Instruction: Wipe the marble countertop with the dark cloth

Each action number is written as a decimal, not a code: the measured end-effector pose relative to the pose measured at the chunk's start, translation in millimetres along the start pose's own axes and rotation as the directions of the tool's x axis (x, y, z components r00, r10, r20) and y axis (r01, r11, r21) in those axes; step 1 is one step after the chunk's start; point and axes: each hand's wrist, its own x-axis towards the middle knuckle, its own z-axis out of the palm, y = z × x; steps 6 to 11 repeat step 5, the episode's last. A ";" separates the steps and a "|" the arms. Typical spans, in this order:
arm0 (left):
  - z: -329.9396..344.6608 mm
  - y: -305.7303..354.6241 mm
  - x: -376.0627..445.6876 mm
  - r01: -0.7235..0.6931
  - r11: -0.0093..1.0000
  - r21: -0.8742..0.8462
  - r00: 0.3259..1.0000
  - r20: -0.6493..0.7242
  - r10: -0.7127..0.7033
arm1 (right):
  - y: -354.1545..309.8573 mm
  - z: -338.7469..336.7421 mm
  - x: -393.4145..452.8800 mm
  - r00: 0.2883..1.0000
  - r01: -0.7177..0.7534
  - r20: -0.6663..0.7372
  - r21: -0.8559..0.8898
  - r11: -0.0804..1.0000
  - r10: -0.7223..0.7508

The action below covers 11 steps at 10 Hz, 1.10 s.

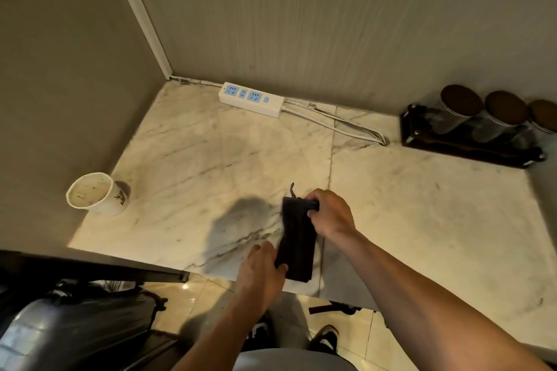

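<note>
A dark cloth (297, 242), folded into a long narrow strip, lies stretched near the front edge of the white veined marble countertop (211, 144). My right hand (330, 215) grips the strip's far end, where a small loop sticks up. My left hand (260, 275) pinches the near end at the counter's front edge. Both hands hold the cloth taut between them, just above or on the marble; I cannot tell which.
A used paper cup (96, 193) stands at the counter's left edge. A white power strip (251, 99) with its cord (346, 126) lies along the back wall. A dark rack of lidded jars (482, 126) sits at the back right. A bin with a black bag (75, 328) is below left.
</note>
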 end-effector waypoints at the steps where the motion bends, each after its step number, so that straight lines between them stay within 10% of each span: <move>1: -0.1 -1.6 -0.8 0.004 1.000 0.022 1.000 0.007 -0.004 | 2.7 1.3 1.5 1.000 0.010 -0.009 -0.027 1.000 -0.010; 11: -20.1 25.0 -1.8 -0.027 0.999 0.017 0.995 -0.100 0.029 | 48.7 -50.8 -21.2 0.987 0.031 -0.159 0.151 0.988 -0.007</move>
